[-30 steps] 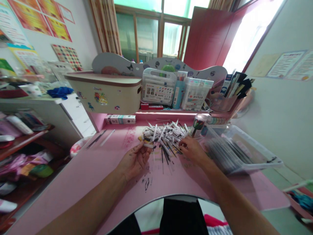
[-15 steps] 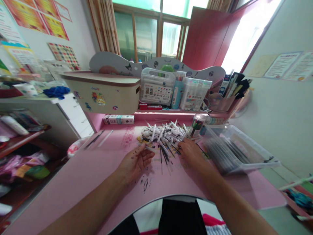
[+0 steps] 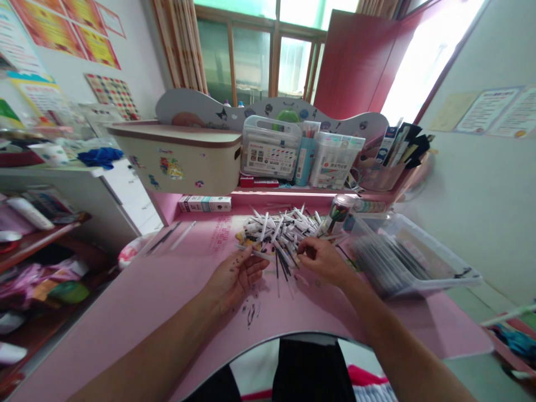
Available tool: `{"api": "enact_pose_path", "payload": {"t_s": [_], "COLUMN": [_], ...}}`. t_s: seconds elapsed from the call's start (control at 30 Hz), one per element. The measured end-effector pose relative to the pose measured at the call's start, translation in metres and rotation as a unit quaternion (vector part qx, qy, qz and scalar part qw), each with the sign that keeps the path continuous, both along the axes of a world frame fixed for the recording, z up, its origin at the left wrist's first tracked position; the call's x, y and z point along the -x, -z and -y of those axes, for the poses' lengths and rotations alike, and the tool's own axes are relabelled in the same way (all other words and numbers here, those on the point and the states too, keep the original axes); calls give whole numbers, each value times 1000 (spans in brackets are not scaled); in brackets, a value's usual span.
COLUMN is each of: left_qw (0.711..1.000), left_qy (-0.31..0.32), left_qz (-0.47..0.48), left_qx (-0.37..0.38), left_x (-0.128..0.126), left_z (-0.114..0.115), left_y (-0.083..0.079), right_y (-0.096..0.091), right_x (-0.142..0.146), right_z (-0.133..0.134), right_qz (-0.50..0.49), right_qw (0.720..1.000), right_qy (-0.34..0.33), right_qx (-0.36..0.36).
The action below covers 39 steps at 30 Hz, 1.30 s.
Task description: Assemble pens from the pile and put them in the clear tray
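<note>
A loose pile of white pen barrels and caps lies on the pink desk, with thin black refills sticking out toward me. My left hand is palm up at the pile's near left edge. Its thumb and fingers hold a slim white pen barrel. On the near right side of the pile, my right hand has thumb and forefinger pinched together. What sits in that pinch is too small to make out. Dark ink marks show on my left thumb and on the desk below it.
A clear jar of pens stands behind my right hand. To its right is a clear plastic bin with flat items inside. A few slim rods lie at left. Marker cases and a lidded box fill the shelf.
My right hand has drawn left and slightly up off the pile, its fingers now pinched. My left hand keeps the white barrel nearly in place.
</note>
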<state>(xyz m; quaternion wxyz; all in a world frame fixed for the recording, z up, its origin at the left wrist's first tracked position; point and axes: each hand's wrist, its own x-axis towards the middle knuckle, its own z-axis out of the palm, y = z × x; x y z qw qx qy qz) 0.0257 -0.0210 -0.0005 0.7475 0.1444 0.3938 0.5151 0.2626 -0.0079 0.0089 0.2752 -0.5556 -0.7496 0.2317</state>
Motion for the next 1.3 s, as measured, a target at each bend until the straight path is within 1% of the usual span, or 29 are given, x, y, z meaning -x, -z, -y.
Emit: {"api": "enact_pose_path", "payload": {"t_s": [0.07,0.17,0.27,0.4,0.5,0.57,0.7,0.83,0.93,1.17,1.23,1.3], "left_qw": [1000,1000,1000,1000,1000,1000,1000,1000,999,998,997,997], "left_qy": [2,3,-2,-4,1,4,8,15,23,34,35,38], "left_qz": [-2,-2,-1,9,16,16,16,9,7,24,27,25], "left_qx": [1,5,5,4,7,7,3,-10,-31,-54,-57,-58], "left_x": [-1,-2,-3,-4,-3,-2,-3,-5,-6,-4,-4,-4], "left_z": [0,1,2,1,0,0,1,3,3,2,2,3], "left_y": [-2,-5,-8,-6,-4,-3,-5,-5,-2,5,5,5], "right_y": [1,1,-1,1,8,13,21,21,19,15,15,15], "right_x": [7,17,24,30,34,36,40,43,45,45,45,46], "right_z": [2,6,9,12,11,10,8,9,10,13,14,16], "right_qz": [-118,-252,-317,-353,-369,-365,-348,-355,-366,-336,-306,-256], "right_qw": [993,966,944,931,926,928,933,929,925,937,949,966], "right_qy": [-10,-24,-35,-28,-16,-11,-20,-29,-30,-19,-13,-7], "right_qx": [17,56,90,88,80,72,86,100,102,90,68,19]}}
